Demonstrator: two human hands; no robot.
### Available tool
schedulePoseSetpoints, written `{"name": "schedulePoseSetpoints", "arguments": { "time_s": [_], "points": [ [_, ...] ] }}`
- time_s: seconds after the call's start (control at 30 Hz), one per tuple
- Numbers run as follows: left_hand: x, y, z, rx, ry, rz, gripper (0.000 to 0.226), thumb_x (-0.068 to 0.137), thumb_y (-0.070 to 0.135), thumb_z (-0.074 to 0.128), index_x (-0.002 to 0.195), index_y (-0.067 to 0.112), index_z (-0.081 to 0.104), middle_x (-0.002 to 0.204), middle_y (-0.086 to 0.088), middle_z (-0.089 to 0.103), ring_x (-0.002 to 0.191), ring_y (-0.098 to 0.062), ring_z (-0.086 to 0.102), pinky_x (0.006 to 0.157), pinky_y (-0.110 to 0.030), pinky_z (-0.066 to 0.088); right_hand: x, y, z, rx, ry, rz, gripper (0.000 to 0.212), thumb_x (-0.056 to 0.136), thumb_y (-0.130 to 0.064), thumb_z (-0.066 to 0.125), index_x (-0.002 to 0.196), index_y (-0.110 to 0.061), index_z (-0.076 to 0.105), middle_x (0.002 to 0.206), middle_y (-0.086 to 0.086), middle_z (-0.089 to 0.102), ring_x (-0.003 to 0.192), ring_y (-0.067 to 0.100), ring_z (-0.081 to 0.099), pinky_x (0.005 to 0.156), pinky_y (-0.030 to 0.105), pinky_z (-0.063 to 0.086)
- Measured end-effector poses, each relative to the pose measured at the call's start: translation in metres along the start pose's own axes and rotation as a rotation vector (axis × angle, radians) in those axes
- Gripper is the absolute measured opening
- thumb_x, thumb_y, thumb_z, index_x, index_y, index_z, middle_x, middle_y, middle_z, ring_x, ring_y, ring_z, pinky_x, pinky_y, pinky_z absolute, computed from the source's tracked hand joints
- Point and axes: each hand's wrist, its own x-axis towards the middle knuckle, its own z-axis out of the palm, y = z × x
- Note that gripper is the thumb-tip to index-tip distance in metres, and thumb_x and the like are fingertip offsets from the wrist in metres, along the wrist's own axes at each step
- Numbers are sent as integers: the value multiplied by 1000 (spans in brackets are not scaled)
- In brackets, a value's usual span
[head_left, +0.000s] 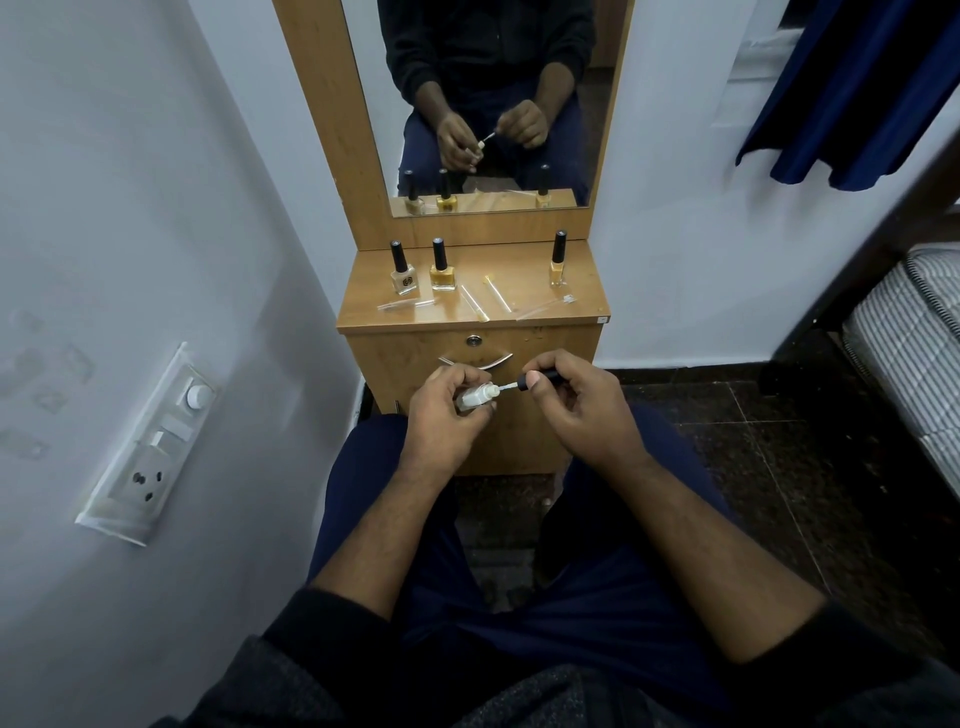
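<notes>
My left hand (449, 410) grips a small white nail polish bottle (475, 397), tilted with its neck pointing right. My right hand (576, 402) pinches the bottle's black cap (543, 378), and the white brush stem (506, 387) on it reaches into the bottle's neck. Both hands hover over my lap in front of a wooden dressing cabinet (519, 436). On the cabinet top stand three more polish bottles with black caps: a beige one (403, 270), a gold one (442, 267) and a pale yellow one (557, 262).
Several thin clear sticks (496, 293) lie across the cabinet top. A mirror (488, 104) above it reflects my hands. A wall switchboard (150, 447) is on the left. A bed (914, 343) and blue cloth (857, 88) are on the right. The floor is dark tile.
</notes>
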Motion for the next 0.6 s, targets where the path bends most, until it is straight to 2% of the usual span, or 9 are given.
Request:
{"name": "schedulePoseSetpoints", "arguments": {
  "time_s": [0.1, 0.3, 0.6],
  "points": [
    [0, -1, 0, 7, -4, 10, 27, 82, 1, 80, 101, 19, 74, 102, 2, 67, 89, -10, 65, 73, -19, 53, 0, 1, 1, -3, -14, 3, 8, 102, -22, 62, 102, -20, 70, 88, -3, 69, 71, 21, 60, 63, 45, 50],
    [-1, 2, 0, 27, -25, 40, 28, 82, 0, 80, 101, 21, 74, 102, 5, 66, 90, -5, 63, 73, -13, 49, 0, 2, 1, -19, -37, 2, 9, 102, -23, 63, 106, -20, 70, 89, -6, 69, 68, 16, 58, 60, 41, 50],
    [-1, 2, -1, -29, -66, 40, 30, 85, 8, 83, 112, 16, 76, 104, 7, 73, 94, -3, 67, 77, -13, 50, -1, 4, 3, -35, -89, -15, 13, 100, -21, 65, 111, -21, 71, 94, -11, 68, 68, 15, 56, 62, 41, 51]
  ]
}}
